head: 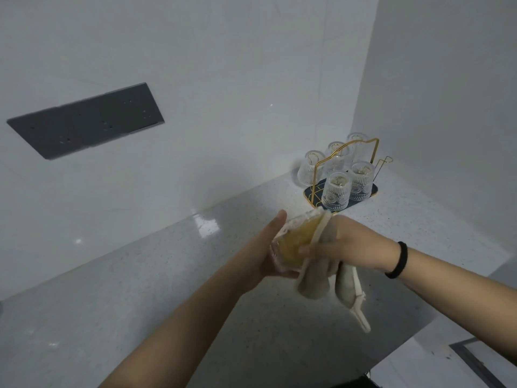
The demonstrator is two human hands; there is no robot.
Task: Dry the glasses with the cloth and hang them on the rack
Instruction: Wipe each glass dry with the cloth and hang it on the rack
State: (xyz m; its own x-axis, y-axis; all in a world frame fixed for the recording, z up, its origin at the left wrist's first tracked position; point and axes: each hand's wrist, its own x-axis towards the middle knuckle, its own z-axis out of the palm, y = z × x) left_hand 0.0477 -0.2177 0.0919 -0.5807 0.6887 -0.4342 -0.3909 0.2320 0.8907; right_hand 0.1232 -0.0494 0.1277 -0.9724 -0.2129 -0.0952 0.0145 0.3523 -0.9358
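At nine o'clock on the wall, a dark grey switch plate [86, 120], no part of the job

Near centre, over the speckled counter [173, 278], left hand [270, 249] cupping the ribbed glass [293, 242] from its nine o'clock side, thumb up along the rim, fingers curled under the base. Glass tilted, mouth pointing to about one o'clock, held clear of the counter

At three o'clock of the glass, right hand [347, 245] pinching the beige cloth [321, 278], fingers pushing a fold inside the bowl, loose ends hanging toward five o'clock. Black band [398, 260] on that wrist

Likely light but brittle; thin at the rim, so best gripped round the ribbed wall and base, never by the lip. Ribs give some purchase, yet probably slick while wet. Cloth soft and limp, conforming easily

At one o'clock, well apart, gold wire rack [347, 161] on its dark tray [369, 193], five glasses [335, 191] hung upside down; one bare prong [382, 165] at the rack's three o'clock, seemingly the last free spot
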